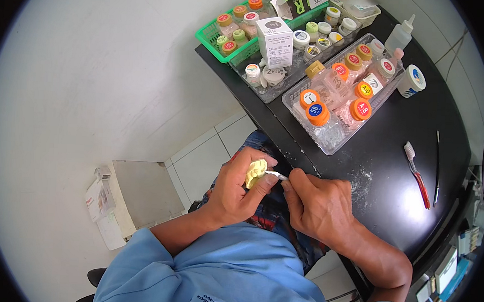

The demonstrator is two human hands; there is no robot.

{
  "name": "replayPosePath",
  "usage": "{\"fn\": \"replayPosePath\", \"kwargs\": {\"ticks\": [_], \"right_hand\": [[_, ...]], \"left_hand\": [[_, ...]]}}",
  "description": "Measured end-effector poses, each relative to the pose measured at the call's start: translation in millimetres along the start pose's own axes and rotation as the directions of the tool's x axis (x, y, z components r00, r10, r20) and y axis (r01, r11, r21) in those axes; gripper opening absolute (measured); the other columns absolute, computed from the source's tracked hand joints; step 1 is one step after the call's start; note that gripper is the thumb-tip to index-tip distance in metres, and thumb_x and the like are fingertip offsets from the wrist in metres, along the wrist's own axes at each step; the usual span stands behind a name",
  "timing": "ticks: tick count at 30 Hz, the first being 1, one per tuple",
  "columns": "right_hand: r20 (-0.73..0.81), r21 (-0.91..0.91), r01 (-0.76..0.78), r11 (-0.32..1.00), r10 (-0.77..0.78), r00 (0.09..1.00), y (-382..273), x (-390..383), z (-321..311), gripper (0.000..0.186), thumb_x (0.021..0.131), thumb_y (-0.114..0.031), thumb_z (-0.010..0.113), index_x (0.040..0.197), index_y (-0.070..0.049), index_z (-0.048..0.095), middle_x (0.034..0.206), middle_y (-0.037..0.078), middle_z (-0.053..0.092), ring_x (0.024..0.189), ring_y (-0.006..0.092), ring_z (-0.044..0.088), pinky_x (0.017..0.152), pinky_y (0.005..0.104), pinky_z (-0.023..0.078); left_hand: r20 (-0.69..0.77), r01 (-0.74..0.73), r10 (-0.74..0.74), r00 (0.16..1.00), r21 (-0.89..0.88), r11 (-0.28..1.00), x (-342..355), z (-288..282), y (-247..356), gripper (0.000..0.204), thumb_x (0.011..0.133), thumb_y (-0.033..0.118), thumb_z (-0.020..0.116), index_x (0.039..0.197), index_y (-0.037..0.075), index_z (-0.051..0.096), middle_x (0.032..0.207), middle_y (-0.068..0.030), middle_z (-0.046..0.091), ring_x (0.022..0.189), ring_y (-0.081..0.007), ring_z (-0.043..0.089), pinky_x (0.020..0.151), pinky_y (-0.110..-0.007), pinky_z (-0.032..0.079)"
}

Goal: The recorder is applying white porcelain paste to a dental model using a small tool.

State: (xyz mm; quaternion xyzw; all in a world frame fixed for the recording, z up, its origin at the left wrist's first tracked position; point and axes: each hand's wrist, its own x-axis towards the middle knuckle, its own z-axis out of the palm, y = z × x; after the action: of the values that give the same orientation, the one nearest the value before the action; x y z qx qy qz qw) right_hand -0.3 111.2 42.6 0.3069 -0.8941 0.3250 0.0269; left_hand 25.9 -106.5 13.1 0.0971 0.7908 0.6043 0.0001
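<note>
Between the thumb and fingers of my left hand (239,186) sits a small pale-yellow dental model (255,172), held above my lap. My right hand (320,204) is closed on a slim whitish hand tool (282,176), pinched near its end. The tool's white tip reaches to the model's right side, close to my left thumb; whether it touches cannot be made out. Most of the tool's handle is hidden inside my right fist. Both hands are close together, just off the left edge of the black table (384,158).
On the table a clear plastic tray (330,147) holds several powder bottles. Behind it are a green basket (204,35), a white box (276,42) and small jars. A white tub (412,81), a squeeze bottle (399,34), a red toothbrush (417,176) and a thin black brush (437,166) stand or lie rightward.
</note>
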Motion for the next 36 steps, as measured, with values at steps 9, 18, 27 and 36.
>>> {"fn": "replayPosePath", "kwargs": {"ticks": [9,18,27,36], "right_hand": [[0.002,0.017,0.002,1.0,-0.002,1.0,1,1,-1,0.024,0.102,-0.019,0.073,0.087,-0.009,0.057,0.063,0.009,0.063,0.05,0.0348,0.065,0.046,0.0455,0.05],[-0.027,0.001,0.003,1.0,-0.003,1.0,-1,0,1,0.024,0.102,-0.018,0.073,0.086,-0.009,0.057,0.063,0.008,0.06,0.05,0.0337,0.064,0.046,0.0455,0.048],[-0.012,-0.026,0.012,1.0,-0.013,1.0,-2,1,2,0.023,0.1,-0.016,0.074,0.086,-0.009,0.058,0.064,0.008,0.06,0.051,0.0328,0.064,0.047,0.045,0.048],[0.007,-0.012,0.009,1.0,-0.009,1.0,-3,1,1,0.023,0.1,-0.015,0.073,0.086,-0.009,0.057,0.065,0.009,0.06,0.053,0.0344,0.064,0.047,0.0466,0.046]], "left_hand": [[0.009,0.01,-0.01,1.0,-0.023,1.0,1,2,2,0.02,0.111,0.013,0.067,0.125,0.001,0.06,0.085,-0.0031,0.068,0.077,-0.0073,0.065,0.069,-0.025,0.052],[0.111,0.23,-0.211,0.971,-0.205,0.951,4,-5,9,0.037,0.109,0.008,0.068,0.141,0.001,0.053,0.105,-0.0047,0.064,0.085,-0.0081,0.064,0.073,-0.025,0.053],[0.165,0.243,-0.191,0.968,-0.404,0.882,2,-6,12,0.051,0.107,0.005,0.067,0.154,0.003,0.045,0.111,-0.0049,0.061,0.094,-0.0092,0.064,0.081,-0.025,0.055],[0.188,0.283,-0.233,0.954,-0.312,0.907,2,-7,14,0.043,0.108,0.004,0.064,0.149,0.004,0.051,0.107,-0.0032,0.063,0.089,-0.009,0.065,0.079,-0.026,0.055]]}}
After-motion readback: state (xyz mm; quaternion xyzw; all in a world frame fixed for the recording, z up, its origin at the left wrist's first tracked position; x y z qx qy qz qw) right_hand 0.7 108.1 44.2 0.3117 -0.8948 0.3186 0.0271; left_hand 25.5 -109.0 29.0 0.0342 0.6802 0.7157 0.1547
